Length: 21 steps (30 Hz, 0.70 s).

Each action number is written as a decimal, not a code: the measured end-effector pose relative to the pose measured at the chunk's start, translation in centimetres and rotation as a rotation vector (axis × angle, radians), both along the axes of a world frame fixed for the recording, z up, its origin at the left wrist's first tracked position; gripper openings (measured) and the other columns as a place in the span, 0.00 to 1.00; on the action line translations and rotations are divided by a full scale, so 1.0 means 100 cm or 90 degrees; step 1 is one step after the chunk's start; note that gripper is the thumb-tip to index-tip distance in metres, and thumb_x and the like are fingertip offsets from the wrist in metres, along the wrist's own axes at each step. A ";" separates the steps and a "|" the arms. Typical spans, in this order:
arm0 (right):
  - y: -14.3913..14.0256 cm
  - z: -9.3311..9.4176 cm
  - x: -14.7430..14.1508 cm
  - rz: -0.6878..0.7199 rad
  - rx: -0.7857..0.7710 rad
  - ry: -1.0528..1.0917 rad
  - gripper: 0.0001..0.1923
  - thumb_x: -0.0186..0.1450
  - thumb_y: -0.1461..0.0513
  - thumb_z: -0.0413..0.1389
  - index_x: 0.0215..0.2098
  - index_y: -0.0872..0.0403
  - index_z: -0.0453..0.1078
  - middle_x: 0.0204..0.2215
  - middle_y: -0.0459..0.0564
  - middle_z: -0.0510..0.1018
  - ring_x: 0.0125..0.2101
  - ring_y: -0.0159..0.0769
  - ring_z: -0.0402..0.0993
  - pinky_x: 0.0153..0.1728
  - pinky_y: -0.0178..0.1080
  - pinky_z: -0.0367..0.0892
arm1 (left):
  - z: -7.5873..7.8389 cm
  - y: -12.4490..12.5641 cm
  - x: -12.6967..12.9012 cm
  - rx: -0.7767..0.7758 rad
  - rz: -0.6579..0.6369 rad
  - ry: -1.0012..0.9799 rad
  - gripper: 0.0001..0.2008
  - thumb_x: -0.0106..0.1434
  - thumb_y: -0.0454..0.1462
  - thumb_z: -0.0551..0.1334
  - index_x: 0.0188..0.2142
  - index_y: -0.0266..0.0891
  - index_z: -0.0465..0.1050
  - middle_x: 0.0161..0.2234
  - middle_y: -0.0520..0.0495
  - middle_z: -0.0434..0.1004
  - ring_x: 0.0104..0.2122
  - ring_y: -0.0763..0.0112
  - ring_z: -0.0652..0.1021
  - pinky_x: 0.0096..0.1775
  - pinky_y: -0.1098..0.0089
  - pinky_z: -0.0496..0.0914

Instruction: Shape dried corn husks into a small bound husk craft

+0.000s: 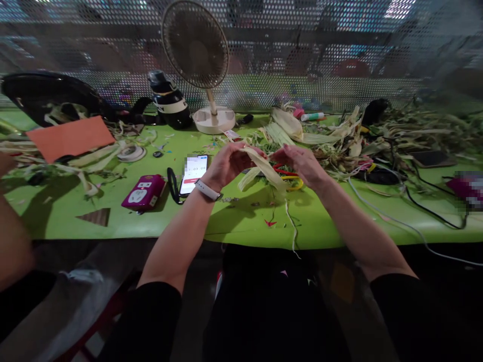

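Note:
My left hand (227,163), with a pale band on its wrist, has its fingers closed around a dried corn husk (268,173) above the table. The pale husk hangs down and to the right, and a thin twisted strand (290,221) dangles below it. My right hand (300,160) is at the husk's upper right, its thumb and fingers drawn together. What lies between those fingertips is too small to make out. Behind and below the hands a yellow loop (298,182) and a red piece beside it show, partly hidden by the husk.
A lit phone (194,173), a magenta power socket block (144,192), a fan (214,119) and a black bottle (171,108) stand on the green table (241,226). Husks (287,125) and cables lie right; an orange sheet (71,137) lies left. Another person's arm (13,226) is at far left.

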State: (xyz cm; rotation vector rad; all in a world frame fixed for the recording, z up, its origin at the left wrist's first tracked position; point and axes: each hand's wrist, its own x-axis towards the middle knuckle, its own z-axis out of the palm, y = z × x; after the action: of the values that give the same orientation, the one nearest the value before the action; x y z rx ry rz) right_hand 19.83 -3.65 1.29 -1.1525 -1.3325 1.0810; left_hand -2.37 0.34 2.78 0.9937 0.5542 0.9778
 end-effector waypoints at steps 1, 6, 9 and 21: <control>-0.006 0.002 -0.005 0.103 -0.052 0.015 0.28 0.61 0.39 0.56 0.36 0.54 0.77 0.36 0.52 0.83 0.40 0.39 0.78 0.44 0.41 0.73 | 0.000 -0.001 0.000 0.004 -0.014 0.005 0.12 0.62 0.41 0.59 0.29 0.36 0.74 0.35 0.43 0.84 0.47 0.59 0.81 0.53 0.60 0.74; -0.022 0.004 -0.018 0.274 -0.125 0.051 0.27 0.58 0.41 0.61 0.35 0.56 0.77 0.30 0.52 0.84 0.30 0.34 0.79 0.31 0.33 0.73 | -0.003 0.004 -0.002 0.003 -0.028 0.006 0.12 0.62 0.42 0.59 0.31 0.36 0.75 0.36 0.43 0.84 0.49 0.57 0.80 0.54 0.59 0.73; -0.022 0.006 -0.019 0.257 -0.137 0.082 0.23 0.54 0.45 0.67 0.32 0.56 0.76 0.26 0.49 0.83 0.27 0.31 0.79 0.29 0.31 0.72 | -0.005 0.011 -0.004 0.007 -0.020 0.011 0.12 0.62 0.41 0.58 0.31 0.36 0.75 0.36 0.43 0.84 0.49 0.58 0.80 0.55 0.58 0.73; -0.018 0.007 -0.030 0.025 -0.165 0.113 0.15 0.53 0.58 0.71 0.26 0.53 0.69 0.19 0.45 0.80 0.20 0.33 0.78 0.24 0.34 0.74 | -0.007 0.023 -0.007 -0.015 0.062 0.025 0.13 0.62 0.44 0.60 0.33 0.36 0.75 0.37 0.40 0.84 0.48 0.59 0.81 0.55 0.60 0.72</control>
State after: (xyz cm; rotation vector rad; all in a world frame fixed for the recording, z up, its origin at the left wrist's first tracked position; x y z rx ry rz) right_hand 16.84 -5.46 2.01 -1.1897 -1.1047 1.3822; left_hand -3.06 2.66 2.06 0.9736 0.6505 1.0372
